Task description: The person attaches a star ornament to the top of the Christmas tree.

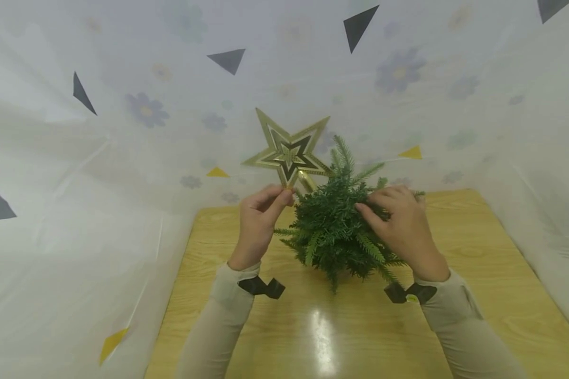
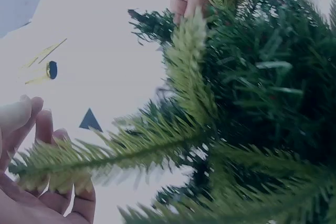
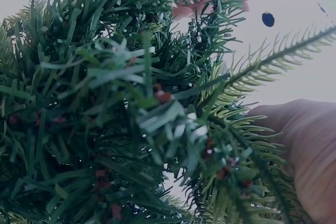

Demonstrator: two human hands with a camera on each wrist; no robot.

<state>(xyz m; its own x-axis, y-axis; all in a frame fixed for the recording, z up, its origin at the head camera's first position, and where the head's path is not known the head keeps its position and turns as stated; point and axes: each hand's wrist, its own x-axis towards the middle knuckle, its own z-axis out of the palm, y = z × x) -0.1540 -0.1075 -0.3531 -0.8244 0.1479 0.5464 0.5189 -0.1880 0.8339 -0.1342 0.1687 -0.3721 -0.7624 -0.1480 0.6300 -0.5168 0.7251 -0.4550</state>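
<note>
Pinching with left hand, touching with right hand; cannot tell whether gripping there. Set on the bench, between both: small artificial tree, probably steadied from the right. Held just beside its upper branches: gold star, gripped by its lower point, presumably to keep fingers off the socket. No readable brands, labels or writing.

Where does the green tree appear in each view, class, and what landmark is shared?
Head: green tree, just right of centre.
Left wrist: green tree, filling the right side.
Right wrist: green tree, filling left and centre.
Landmark: right hand, right of centre in head, top in left wrist, right edge in right wrist.
</note>
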